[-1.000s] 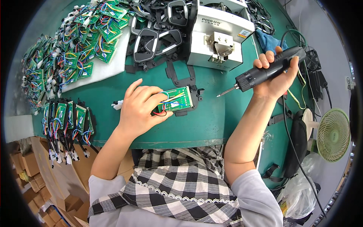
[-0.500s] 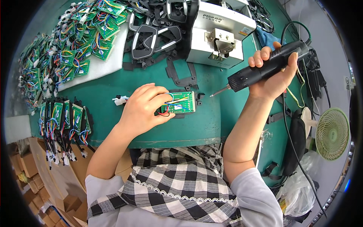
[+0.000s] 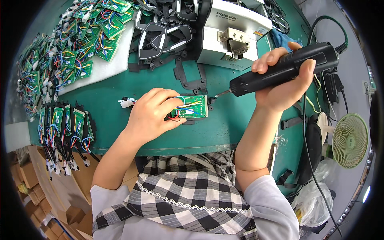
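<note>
My left hand [image 3: 154,114] is closed over the left part of a green circuit board [image 3: 196,108] with coloured wires, thumb at its near edge. The board lies on a black plastic frame [image 3: 212,105], whose small tabs stick out at the right. White connectors [image 3: 127,103] on wires come out left of my hand. My right hand [image 3: 286,80] is wrapped round a black electric screwdriver [image 3: 280,71], tilted with its bit down to the left. The bit's tip is close to the frame's right tab; whether it touches cannot be told.
At the left is a heap of wired circuit boards [image 3: 100,34], with a row of boards [image 3: 60,122] on the table's near edge. Black frames [image 3: 154,42] and a white machine [image 3: 224,52] stand at the back. A green fan [image 3: 351,140] and the screwdriver's cord are at right.
My right hand has brought the screwdriver left, its tip now by the frame's right tab, and the tool lies flatter. My left hand stays on the board.
</note>
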`<move>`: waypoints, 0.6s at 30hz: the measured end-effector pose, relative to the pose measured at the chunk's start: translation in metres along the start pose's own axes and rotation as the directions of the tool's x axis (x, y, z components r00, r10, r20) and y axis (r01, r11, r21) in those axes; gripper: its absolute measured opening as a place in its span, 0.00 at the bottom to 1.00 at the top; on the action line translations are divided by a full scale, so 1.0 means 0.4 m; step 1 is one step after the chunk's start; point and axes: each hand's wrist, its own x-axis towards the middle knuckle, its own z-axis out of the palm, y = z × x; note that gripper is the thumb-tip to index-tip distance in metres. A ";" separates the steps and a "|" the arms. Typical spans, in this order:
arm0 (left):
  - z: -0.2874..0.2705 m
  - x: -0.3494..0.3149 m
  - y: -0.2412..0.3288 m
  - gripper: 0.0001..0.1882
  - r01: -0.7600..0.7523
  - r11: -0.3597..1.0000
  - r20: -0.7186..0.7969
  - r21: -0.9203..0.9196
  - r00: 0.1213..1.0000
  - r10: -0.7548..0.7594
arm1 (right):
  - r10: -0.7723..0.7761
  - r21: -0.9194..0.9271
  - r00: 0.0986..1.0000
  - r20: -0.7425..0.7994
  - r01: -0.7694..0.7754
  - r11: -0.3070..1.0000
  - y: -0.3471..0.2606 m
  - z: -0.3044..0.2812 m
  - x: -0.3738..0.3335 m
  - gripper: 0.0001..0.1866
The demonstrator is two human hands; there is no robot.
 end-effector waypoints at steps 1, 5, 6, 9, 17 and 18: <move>0.000 -0.001 -0.002 0.19 -0.008 1.000 0.000 0.002 1.000 0.008 | -0.011 -0.009 1.000 0.012 0.011 1.000 0.005 0.012 -0.006 0.27; -0.001 -0.002 -0.002 0.19 -0.025 0.999 0.003 0.024 1.000 0.025 | -0.088 -0.081 0.991 0.099 0.096 0.992 0.027 0.051 -0.033 0.29; -0.001 -0.004 -0.002 0.19 -0.025 0.999 -0.001 0.028 1.000 0.025 | -0.098 -0.090 0.987 0.126 0.110 0.990 0.033 0.060 -0.039 0.30; -0.004 -0.003 0.001 0.19 -0.004 1.000 0.012 0.028 1.000 0.004 | -0.111 -0.146 0.977 0.181 0.139 0.979 0.036 0.076 -0.050 0.30; -0.005 -0.003 -0.001 0.20 0.001 1.000 0.018 0.014 1.000 -0.001 | -0.044 -0.313 0.959 0.278 0.134 0.940 0.048 0.085 -0.068 0.38; -0.006 -0.004 0.000 0.20 0.005 1.000 0.020 0.014 1.000 -0.006 | -0.053 -0.327 0.952 0.301 0.156 0.932 0.052 0.084 -0.071 0.38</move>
